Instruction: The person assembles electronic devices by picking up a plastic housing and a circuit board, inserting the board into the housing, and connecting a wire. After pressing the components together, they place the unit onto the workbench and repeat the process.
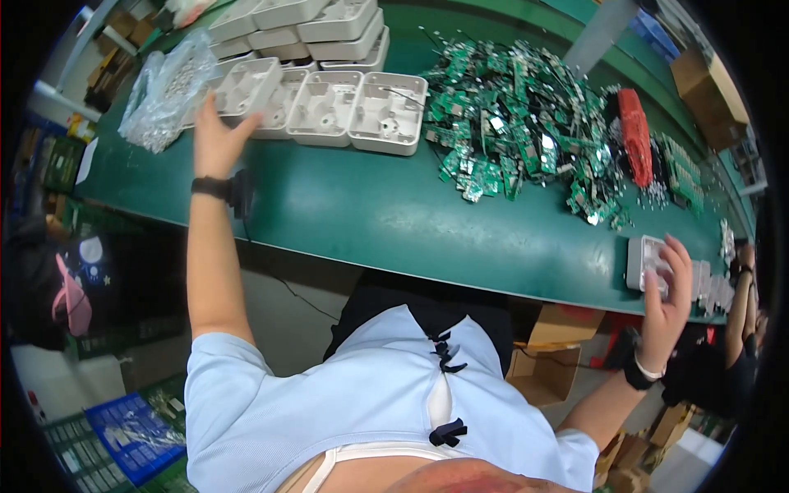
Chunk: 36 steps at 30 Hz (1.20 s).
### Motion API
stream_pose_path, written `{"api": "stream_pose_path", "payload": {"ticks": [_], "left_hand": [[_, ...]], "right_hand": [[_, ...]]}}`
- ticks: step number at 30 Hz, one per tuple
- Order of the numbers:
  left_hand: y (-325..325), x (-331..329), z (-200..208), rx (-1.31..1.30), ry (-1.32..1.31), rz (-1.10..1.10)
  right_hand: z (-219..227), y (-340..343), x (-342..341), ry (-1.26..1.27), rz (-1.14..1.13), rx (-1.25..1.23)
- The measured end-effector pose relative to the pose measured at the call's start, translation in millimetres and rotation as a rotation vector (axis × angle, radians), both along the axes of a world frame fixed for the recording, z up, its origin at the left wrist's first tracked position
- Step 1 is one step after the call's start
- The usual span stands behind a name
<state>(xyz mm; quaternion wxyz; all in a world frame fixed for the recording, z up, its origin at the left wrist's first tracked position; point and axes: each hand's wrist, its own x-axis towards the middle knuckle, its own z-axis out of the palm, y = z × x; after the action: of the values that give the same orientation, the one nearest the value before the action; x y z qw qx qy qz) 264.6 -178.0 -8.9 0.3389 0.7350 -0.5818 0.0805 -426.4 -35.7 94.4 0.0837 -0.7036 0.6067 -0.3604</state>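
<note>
My left hand (219,144) reaches to a white plastic housing (248,85) that rests tilted at the left end of a row of similar housings. Its thumb and fingers are spread apart around the near corner; a firm hold does not show. Far to the right, my right hand (667,306) curves beside another white housing (637,264) near the table's front edge. The fingers and thumb are apart, with the thumb overlapping the housing's side. Two open housings, the middle one (324,107) and the right one (388,113), show bare moulded insides.
More housings (341,45) are stacked behind the row. A clear bag of small parts (171,90) lies left. A heap of green circuit boards with black wires (518,123) covers the back, near a red bag (634,135). Small housings (713,289) and another person's arm (742,304) are at far right.
</note>
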Motion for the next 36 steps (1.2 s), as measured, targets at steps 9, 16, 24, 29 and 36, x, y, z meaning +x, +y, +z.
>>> {"api": "stream_pose_path", "payload": {"ticks": [9,16,24,29,36], "left_hand": [[132.6,-111.2,37.7,0.003,0.253,-0.422],[169.0,-184.7,20.1,0.195,0.309,-0.71],[169.6,-203.1,4.5,0.241,0.368,-0.767],[173.3,-197.2,-2.7,0.226,0.369,-0.741],[166.6,-199.3,3.6,0.263,0.387,-0.757]], "right_hand": [[-19.0,-50.0,115.6,-0.002,0.324,0.159],[-53.3,-120.8,187.6,0.068,0.461,0.217],[-93.5,-138.1,219.3,0.42,0.429,0.149],[-56.1,-111.8,201.7,0.525,0.36,0.113],[-47.8,-70.3,107.7,0.942,0.366,0.153]]}}
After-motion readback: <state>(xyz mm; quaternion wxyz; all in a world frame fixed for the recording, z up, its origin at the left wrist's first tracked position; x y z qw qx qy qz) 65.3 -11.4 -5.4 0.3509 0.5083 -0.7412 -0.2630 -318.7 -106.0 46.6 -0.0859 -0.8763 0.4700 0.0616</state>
